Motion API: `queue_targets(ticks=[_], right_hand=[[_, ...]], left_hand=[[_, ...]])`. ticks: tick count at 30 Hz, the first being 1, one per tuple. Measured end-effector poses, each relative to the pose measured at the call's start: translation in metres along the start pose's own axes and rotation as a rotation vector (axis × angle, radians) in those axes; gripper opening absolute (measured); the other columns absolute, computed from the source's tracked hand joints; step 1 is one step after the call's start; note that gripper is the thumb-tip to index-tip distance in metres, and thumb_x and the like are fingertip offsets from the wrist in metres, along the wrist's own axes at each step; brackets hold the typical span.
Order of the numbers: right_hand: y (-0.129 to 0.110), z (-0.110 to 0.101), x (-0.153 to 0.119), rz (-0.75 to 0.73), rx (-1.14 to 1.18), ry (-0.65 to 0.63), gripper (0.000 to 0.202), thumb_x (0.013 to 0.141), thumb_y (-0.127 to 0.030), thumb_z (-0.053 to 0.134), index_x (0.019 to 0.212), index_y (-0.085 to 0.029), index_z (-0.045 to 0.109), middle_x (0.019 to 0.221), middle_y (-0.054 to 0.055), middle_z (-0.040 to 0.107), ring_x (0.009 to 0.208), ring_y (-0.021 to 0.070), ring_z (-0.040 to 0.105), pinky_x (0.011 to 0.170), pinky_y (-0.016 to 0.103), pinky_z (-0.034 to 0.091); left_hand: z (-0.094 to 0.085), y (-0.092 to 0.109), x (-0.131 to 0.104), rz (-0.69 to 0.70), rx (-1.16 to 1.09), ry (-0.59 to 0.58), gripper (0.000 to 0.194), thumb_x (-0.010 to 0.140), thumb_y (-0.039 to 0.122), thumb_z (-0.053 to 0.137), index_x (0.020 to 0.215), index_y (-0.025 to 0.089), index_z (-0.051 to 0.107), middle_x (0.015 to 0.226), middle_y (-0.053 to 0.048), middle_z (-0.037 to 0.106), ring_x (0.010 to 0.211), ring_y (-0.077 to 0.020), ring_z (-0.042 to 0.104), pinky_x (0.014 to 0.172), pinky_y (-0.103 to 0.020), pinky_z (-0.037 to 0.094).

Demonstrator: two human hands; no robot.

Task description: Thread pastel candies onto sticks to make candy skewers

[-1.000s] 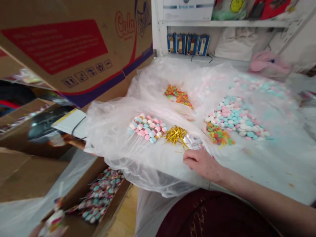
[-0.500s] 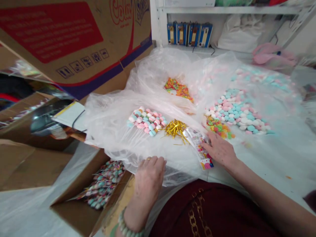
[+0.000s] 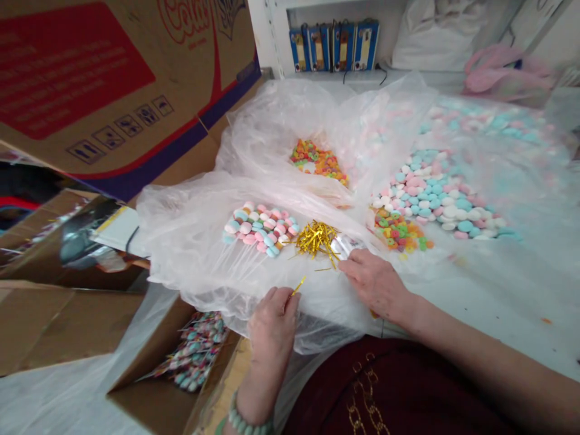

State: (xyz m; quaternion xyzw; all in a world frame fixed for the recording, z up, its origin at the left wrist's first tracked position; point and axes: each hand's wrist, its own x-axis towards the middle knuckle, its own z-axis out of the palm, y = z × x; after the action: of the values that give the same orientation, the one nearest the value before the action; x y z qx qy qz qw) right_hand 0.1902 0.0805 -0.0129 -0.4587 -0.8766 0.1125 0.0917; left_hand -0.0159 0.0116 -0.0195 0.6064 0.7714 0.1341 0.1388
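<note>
My left hand (image 3: 274, 323) is closed at the table's front edge, pinching a gold twist tie (image 3: 298, 285) that sticks out toward the upper right. My right hand (image 3: 374, 284) lies over a stack of printed plastic bags (image 3: 347, 244), its fingers bent together at the left; whatever they hold is hidden. Just left of the bags is a pile of gold twist ties (image 3: 316, 238). Beside that lie several candy skewers (image 3: 260, 228) on white sticks, with pink, white and blue pieces.
Loose pastel candies (image 3: 435, 196) and fruit-coloured rings (image 3: 399, 231) lie at the right on clear plastic sheeting (image 3: 181, 229). More rings (image 3: 319, 162) sit farther back. A carton (image 3: 176, 368) holding finished-looking skewers stands low left; a large cardboard box (image 3: 136, 145) rises behind.
A gold twist tie now shows in my left hand's fingers. My right hand has moved left over the bags, covering their printed part. The view has shifted slightly.
</note>
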Motion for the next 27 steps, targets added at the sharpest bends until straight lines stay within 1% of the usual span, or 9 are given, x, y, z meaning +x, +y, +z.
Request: queue_targets(ticks=[3, 7, 10, 13, 16, 19, 21, 24, 27], right_hand=[[-0.006, 0.005, 0.013, -0.151, -0.104, -0.076, 0.022, 0.090, -0.012, 0.045, 0.102, -0.021, 0.060, 0.095, 0.008, 0.058, 0.089, 0.0222, 0.053, 0.073, 0.031, 0.039], [-0.013, 0.007, 0.034, -0.204, -0.155, -0.132, 0.018, 0.088, -0.012, 0.046, 0.091, -0.018, 0.063, 0.098, 0.010, 0.059, 0.092, 0.0246, 0.054, 0.075, 0.034, 0.041], [-0.012, 0.005, 0.051, -0.128, -0.141, -0.128, 0.021, 0.088, -0.011, 0.044, 0.090, -0.017, 0.063, 0.092, 0.010, 0.062, 0.088, 0.0232, 0.057, 0.073, 0.033, 0.043], [-0.007, 0.004, 0.067, -0.043, -0.111, -0.117, 0.022, 0.088, -0.011, 0.041, 0.094, -0.016, 0.062, 0.093, 0.010, 0.064, 0.087, 0.0234, 0.060, 0.072, 0.032, 0.043], [-0.001, 0.002, 0.083, 0.041, -0.103, -0.155, 0.024, 0.088, -0.011, 0.040, 0.100, -0.015, 0.061, 0.097, 0.011, 0.066, 0.088, 0.0239, 0.062, 0.070, 0.031, 0.044], [0.007, -0.007, 0.092, 0.111, -0.089, -0.196, 0.026, 0.090, -0.015, 0.038, 0.104, -0.015, 0.060, 0.096, 0.011, 0.068, 0.087, 0.0230, 0.064, 0.068, 0.029, 0.043], [0.015, -0.018, 0.088, 0.113, -0.065, -0.188, 0.026, 0.092, -0.019, 0.037, 0.102, -0.017, 0.061, 0.095, 0.010, 0.069, 0.087, 0.0219, 0.064, 0.068, 0.028, 0.042], [0.025, -0.035, 0.065, 0.183, -0.076, -0.132, 0.028, 0.094, -0.024, 0.036, 0.094, -0.019, 0.063, 0.094, 0.008, 0.070, 0.087, 0.0205, 0.063, 0.068, 0.027, 0.040], [0.030, -0.040, 0.028, 0.352, -0.157, -0.116, 0.028, 0.094, -0.027, 0.036, 0.089, -0.018, 0.062, 0.091, 0.010, 0.068, 0.084, 0.0207, 0.062, 0.067, 0.027, 0.040]], left_hand=[[-0.012, 0.014, 0.009, -0.062, -0.053, 0.033, 0.020, 0.087, 0.034, 0.052, 0.083, 0.023, 0.067, 0.070, 0.000, 0.065, 0.066, -0.0147, 0.058, 0.059, -0.024, 0.031], [-0.015, 0.037, 0.037, -0.099, -0.038, 0.055, 0.021, 0.086, 0.037, 0.053, 0.085, 0.024, 0.069, 0.067, 0.000, 0.067, 0.061, -0.0158, 0.058, 0.056, -0.026, 0.029], [-0.005, 0.048, 0.063, -0.057, -0.053, 0.066, 0.020, 0.086, 0.032, 0.052, 0.083, 0.022, 0.069, 0.074, -0.003, 0.070, 0.067, -0.0178, 0.061, 0.058, -0.027, 0.034], [0.009, 0.053, 0.083, 0.037, -0.087, 0.051, 0.018, 0.084, 0.023, 0.052, 0.091, 0.020, 0.068, 0.088, -0.006, 0.071, 0.078, -0.0199, 0.063, 0.067, -0.028, 0.041], [0.022, 0.057, 0.090, 0.133, -0.092, 0.017, 0.021, 0.083, 0.018, 0.051, 0.098, 0.015, 0.066, 0.098, -0.010, 0.069, 0.089, -0.0223, 0.062, 0.077, -0.031, 0.045], [0.022, 0.062, 0.090, 0.178, -0.102, 0.029, 0.027, 0.084, 0.018, 0.050, 0.108, 0.014, 0.062, 0.102, -0.011, 0.068, 0.092, -0.0232, 0.062, 0.080, -0.032, 0.046], [0.016, 0.063, 0.087, 0.199, -0.089, 0.071, 0.027, 0.085, 0.019, 0.049, 0.109, 0.015, 0.062, 0.102, -0.010, 0.067, 0.094, -0.0230, 0.061, 0.081, -0.032, 0.046], [0.007, 0.062, 0.077, 0.232, -0.018, 0.106, 0.023, 0.087, 0.022, 0.047, 0.102, 0.017, 0.065, 0.098, -0.008, 0.065, 0.092, -0.0221, 0.061, 0.079, -0.031, 0.046], [0.007, 0.064, 0.061, 0.326, 0.096, -0.030, 0.021, 0.089, 0.021, 0.044, 0.090, 0.018, 0.065, 0.090, -0.007, 0.063, 0.086, -0.0210, 0.059, 0.075, -0.031, 0.045]])
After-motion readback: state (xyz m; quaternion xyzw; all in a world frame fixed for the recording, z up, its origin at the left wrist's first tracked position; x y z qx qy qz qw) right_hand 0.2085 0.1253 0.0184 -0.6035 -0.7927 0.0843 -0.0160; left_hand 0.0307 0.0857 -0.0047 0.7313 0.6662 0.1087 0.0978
